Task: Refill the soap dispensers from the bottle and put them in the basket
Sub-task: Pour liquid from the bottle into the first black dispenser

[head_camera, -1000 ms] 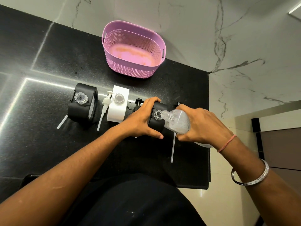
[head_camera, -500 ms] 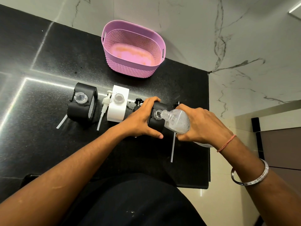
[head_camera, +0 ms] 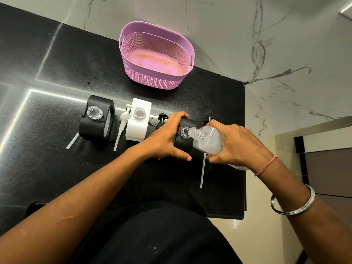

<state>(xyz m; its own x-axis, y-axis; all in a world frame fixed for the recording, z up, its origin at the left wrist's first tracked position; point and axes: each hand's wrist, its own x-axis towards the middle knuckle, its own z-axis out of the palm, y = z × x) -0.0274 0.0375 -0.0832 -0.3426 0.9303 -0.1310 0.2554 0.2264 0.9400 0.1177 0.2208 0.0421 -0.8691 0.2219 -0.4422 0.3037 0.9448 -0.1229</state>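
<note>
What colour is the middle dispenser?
White; the middle dispenser shows clearly in the head view, between two black ones.

Glossy black stone countertop (head_camera: 57, 77)

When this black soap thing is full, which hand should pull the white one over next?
Probably the left. The left hand only steadies the black dispenser and sits right beside the white dispenser. The right hand grips the tilted bottle and lies farther away.
</note>
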